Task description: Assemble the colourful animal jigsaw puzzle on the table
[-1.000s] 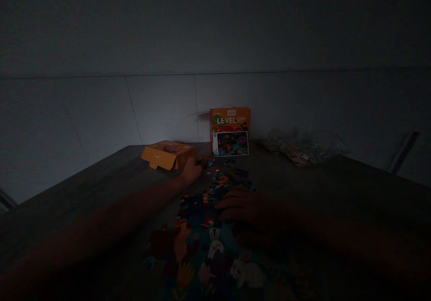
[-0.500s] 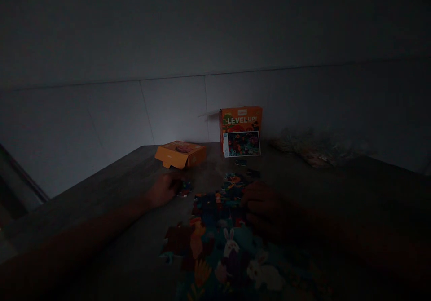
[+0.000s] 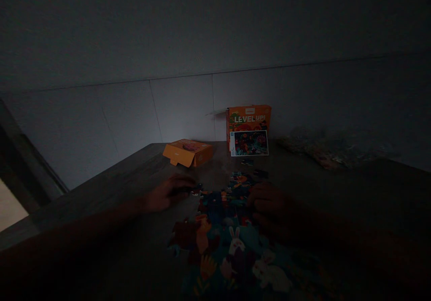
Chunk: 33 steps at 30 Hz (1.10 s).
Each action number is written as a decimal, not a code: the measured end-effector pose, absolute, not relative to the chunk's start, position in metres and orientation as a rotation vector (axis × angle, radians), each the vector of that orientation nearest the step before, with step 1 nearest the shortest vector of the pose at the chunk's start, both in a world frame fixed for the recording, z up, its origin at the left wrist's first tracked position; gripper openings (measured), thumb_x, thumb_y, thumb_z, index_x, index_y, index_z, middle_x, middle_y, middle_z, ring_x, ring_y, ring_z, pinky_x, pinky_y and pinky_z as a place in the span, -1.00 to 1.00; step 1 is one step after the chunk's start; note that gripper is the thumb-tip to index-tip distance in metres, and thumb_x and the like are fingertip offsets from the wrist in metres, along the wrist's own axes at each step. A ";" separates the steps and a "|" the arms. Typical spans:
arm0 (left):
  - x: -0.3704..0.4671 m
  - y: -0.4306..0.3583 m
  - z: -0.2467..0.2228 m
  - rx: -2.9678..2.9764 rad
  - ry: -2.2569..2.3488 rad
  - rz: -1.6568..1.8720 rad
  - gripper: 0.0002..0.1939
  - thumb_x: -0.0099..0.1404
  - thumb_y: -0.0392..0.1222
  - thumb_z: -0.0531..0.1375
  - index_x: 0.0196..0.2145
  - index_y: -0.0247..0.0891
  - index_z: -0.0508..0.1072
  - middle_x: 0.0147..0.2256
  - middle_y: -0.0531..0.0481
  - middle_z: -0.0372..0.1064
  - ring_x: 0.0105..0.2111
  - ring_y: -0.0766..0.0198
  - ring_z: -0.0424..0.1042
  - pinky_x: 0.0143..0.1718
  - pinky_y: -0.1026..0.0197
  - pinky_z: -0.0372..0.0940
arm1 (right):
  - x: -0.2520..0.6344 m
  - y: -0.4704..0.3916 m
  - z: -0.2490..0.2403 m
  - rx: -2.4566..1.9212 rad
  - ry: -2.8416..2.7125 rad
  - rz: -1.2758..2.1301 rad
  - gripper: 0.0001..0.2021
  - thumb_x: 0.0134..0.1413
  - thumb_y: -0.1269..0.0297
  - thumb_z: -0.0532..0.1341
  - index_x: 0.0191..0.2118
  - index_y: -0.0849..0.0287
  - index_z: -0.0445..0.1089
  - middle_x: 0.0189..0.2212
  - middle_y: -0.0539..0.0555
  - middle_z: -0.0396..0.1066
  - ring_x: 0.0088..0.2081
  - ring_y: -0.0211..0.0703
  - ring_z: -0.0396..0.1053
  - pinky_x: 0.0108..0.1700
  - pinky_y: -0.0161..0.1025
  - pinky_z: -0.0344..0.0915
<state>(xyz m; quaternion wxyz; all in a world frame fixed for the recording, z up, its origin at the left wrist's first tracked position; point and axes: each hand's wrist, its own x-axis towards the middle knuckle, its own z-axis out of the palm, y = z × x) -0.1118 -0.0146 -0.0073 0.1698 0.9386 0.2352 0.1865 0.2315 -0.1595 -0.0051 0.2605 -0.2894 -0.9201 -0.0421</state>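
A partly joined jigsaw puzzle (image 3: 232, 220) lies on the dark grey table, showing white rabbits, flowers and an orange animal. At its upper left, my left hand (image 3: 170, 192) is closed with its fingertips on a small puzzle piece (image 3: 197, 188), which lies close against the joined part. On the other side, my right hand (image 3: 271, 206) has its fingers bent over the puzzle's right edge. What those fingers hold, if anything, is lost in the dark. Two loose pieces, one a dark piece (image 3: 247, 162), lie beyond the puzzle's far end.
An orange box (image 3: 256, 117) marked LEVEL UP! stands at the back, with a picture card (image 3: 249, 143) leaning on it. Left of it lies an open orange box (image 3: 188, 152). Crumpled clear plastic (image 3: 330, 150) sits back right. A pale wall (image 3: 182, 108) rises behind the table.
The view has turned slightly left, so everything sits further right. My left hand has moved a little right, its fingers now further over the piece. My right hand stays at the puzzle's edge.
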 end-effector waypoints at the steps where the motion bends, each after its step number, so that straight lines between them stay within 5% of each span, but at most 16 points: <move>1: -0.113 -0.020 -0.005 2.693 0.641 0.537 -0.71 0.39 -0.21 0.11 0.02 -0.20 0.46 0.07 -0.13 0.37 0.08 0.06 0.33 0.11 -0.04 0.26 | 0.232 -0.159 -0.005 -0.786 -2.483 -0.100 -0.78 0.27 0.42 0.00 -0.40 0.21 0.30 -0.38 0.14 0.34 -0.28 -0.12 0.28 -0.18 -0.11 0.28; 8: -0.130 -0.045 0.026 2.802 0.610 0.238 -0.77 0.35 -0.23 0.18 -0.05 -0.23 0.48 -0.09 -0.11 0.44 -0.13 0.14 0.45 -0.12 0.15 0.39 | 0.233 -0.158 -0.008 -0.790 -2.475 -0.064 -0.80 0.26 0.41 0.02 -0.38 0.20 0.31 -0.36 0.14 0.34 -0.27 -0.12 0.28 -0.18 -0.12 0.27; 13: -0.130 -0.058 0.038 2.822 0.638 0.199 -0.60 0.23 -0.22 0.29 0.04 -0.19 0.45 -0.06 -0.07 0.45 -0.11 0.13 0.46 -0.08 0.14 0.38 | 0.233 -0.158 -0.006 -0.829 -2.505 -0.008 -0.81 0.24 0.41 0.03 -0.40 0.21 0.28 -0.36 0.13 0.32 -0.29 -0.13 0.25 -0.24 -0.16 0.25; 20: -0.115 -0.070 0.032 2.696 0.336 0.279 -0.79 0.36 -0.31 0.19 -0.09 -0.17 0.55 -0.14 -0.11 0.45 -0.12 0.19 0.44 -0.12 0.16 0.38 | 0.236 -0.156 -0.010 -0.846 -2.499 0.044 -0.87 0.22 0.43 0.04 -0.36 0.20 0.26 -0.31 0.14 0.32 -0.26 -0.12 0.25 -0.22 -0.16 0.23; 24: -0.118 -0.067 0.028 2.692 0.338 0.323 -0.78 0.34 -0.37 0.18 -0.18 -0.16 0.59 0.02 -0.15 0.34 -0.06 0.16 0.41 -0.10 0.12 0.40 | 0.236 -0.157 -0.010 -0.849 -2.495 0.053 -0.88 0.22 0.43 0.04 -0.35 0.20 0.26 -0.30 0.14 0.32 -0.26 -0.12 0.24 -0.23 -0.16 0.23; 33: -0.120 -0.062 0.027 2.678 0.381 0.272 -0.60 0.31 -0.33 0.21 0.09 -0.08 0.44 0.06 -0.12 0.38 0.03 0.10 0.40 0.03 0.01 0.37 | 0.233 -0.157 -0.007 -0.861 -2.490 0.063 -0.85 0.22 0.43 0.04 -0.39 0.19 0.24 -0.33 0.12 0.31 -0.28 -0.14 0.25 -0.25 -0.18 0.23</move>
